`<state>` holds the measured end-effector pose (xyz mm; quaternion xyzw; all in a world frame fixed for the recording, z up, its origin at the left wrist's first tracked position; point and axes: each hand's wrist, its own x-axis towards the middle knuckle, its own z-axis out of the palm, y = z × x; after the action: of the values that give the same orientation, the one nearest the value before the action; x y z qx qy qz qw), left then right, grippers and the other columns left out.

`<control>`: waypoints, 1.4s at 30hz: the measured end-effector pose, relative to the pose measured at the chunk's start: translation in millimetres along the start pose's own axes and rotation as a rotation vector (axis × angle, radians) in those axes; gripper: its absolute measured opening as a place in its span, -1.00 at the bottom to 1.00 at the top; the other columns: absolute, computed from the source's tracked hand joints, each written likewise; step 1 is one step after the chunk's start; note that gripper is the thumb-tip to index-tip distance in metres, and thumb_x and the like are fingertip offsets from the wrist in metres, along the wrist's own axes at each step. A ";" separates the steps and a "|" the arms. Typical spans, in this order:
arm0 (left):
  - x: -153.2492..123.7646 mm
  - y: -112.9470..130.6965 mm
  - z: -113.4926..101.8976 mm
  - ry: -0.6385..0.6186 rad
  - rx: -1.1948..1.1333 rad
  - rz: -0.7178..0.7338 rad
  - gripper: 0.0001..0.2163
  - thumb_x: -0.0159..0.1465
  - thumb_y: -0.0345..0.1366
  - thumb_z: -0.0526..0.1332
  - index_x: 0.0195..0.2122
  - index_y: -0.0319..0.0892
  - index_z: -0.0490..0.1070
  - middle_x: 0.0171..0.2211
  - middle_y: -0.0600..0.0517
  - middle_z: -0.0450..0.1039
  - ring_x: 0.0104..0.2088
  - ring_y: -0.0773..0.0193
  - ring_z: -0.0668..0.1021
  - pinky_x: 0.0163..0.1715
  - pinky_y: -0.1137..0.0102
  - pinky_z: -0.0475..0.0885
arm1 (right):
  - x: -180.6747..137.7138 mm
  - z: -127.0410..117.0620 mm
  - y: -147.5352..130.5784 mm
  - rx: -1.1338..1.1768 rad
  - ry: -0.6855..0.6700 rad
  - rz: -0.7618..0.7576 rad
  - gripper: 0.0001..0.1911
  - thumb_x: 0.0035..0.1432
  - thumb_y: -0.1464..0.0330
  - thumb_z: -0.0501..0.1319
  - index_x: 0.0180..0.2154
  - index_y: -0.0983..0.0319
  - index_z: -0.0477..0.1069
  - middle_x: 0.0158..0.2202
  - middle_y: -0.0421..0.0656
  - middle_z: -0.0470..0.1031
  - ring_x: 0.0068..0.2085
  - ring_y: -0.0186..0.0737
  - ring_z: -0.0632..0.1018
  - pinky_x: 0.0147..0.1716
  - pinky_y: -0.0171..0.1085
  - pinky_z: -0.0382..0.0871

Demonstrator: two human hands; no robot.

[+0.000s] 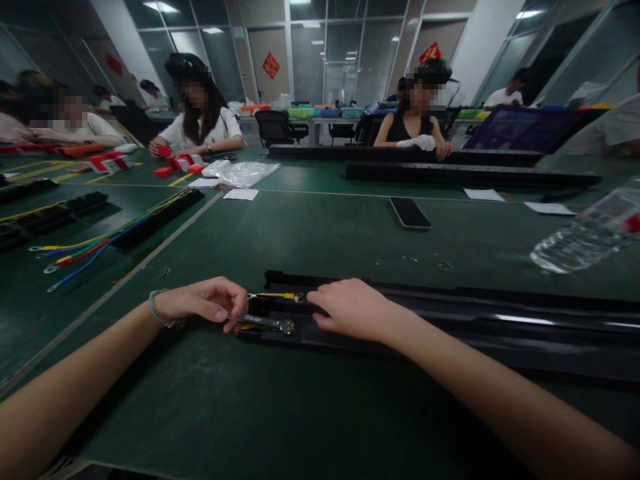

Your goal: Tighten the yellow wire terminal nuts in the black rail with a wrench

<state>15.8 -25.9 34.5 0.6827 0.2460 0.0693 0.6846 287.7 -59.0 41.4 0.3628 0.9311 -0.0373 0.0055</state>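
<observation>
A ratchet wrench [265, 323] lies between the fingers of my left hand [213, 301], which is shut on it. The ring end of the wrench is over the near side of a long black rail [450, 313], around or right above a fastener. Just beyond it, a short yellow wire [273, 295] with ring terminals runs along the rail to a nut [299, 297]. My right hand [350, 308] rests over the rail, its fingertips close to that nut, thumb and fingers apart. Nothing shows in it, though its palm side is hidden.
A phone [410, 213] lies farther back on the green table [310, 233]. A clear plastic bottle [585, 230] lies at the right. Colored wires with ring terminals [100, 243] spread from a black strip at the left. Across the table, two people [200, 127] sit near red parts, a plastic bag [245, 173] and more black rails [470, 173].
</observation>
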 end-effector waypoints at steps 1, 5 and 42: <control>0.3 -0.2 0.0 0.007 -0.003 0.008 -0.78 0.04 -0.18 0.23 -0.46 -0.25 0.34 -0.54 0.00 0.35 -0.44 0.22 0.38 -0.39 0.37 0.29 | 0.1 -0.3 -0.2 -0.002 -0.004 0.000 -0.70 0.08 0.26 0.00 -0.19 0.24 0.34 -0.31 -0.10 0.46 -0.35 -0.21 0.46 -0.44 -0.26 0.32; 0.5 -2.2 -1.3 0.034 0.008 0.040 -0.78 0.04 -0.17 0.23 -0.46 -0.26 0.33 -0.54 0.01 0.34 -0.43 0.21 0.39 -0.37 0.37 0.30 | 0.9 -0.6 -1.0 -0.015 -0.003 -0.003 -0.70 0.08 0.26 0.00 -0.19 0.24 0.34 -0.32 -0.11 0.46 -0.36 -0.22 0.46 -0.45 -0.27 0.31; -1.9 -12.9 -8.3 0.083 -0.141 0.117 -0.81 0.06 -0.22 0.20 -0.40 -0.26 0.31 -0.49 -0.05 0.40 -0.41 0.17 0.43 -0.36 0.31 0.33 | 0.7 1.7 -0.2 -0.013 -0.002 -0.017 -0.72 0.07 0.26 0.00 -0.22 0.24 0.34 -0.34 -0.12 0.45 -0.38 -0.23 0.45 -0.46 -0.28 0.31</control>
<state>7.4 -20.0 22.8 0.6426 0.2283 0.1548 0.7148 287.0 -58.8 39.7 0.3546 0.9344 -0.0318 0.0086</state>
